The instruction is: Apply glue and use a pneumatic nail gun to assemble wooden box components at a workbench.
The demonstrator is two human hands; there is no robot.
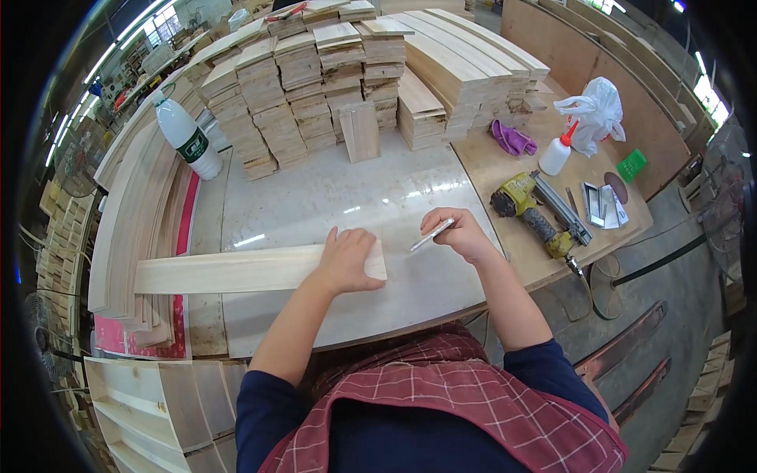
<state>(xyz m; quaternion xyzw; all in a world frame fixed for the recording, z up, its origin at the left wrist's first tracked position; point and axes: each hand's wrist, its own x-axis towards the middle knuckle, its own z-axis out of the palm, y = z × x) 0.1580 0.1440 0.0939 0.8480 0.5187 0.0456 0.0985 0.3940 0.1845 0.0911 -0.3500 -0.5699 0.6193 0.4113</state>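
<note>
A long pale wooden board [229, 270] lies flat across the white work surface. My left hand [344, 260] is laid over its right end, fingers toward the far edge and thumb at the near edge, holding it. To the right of the board's end, my right hand [463, 235] is raised over the surface. Pinched in its fingers is a slim white-and-silver stick [430, 236], tilted with one end pointing down to the left; its exact kind is unclear. The stick and the board are apart.
Stacks of short boards [303, 94] line the back, with longer boards [449, 63] beside them. At left stand long stacked boards [142, 229] and a bottle [188, 135]. A yellow nail gun [540, 209], a glue bottle [556, 154], a purple cloth [512, 138] and a plastic bag [593, 114] lie right.
</note>
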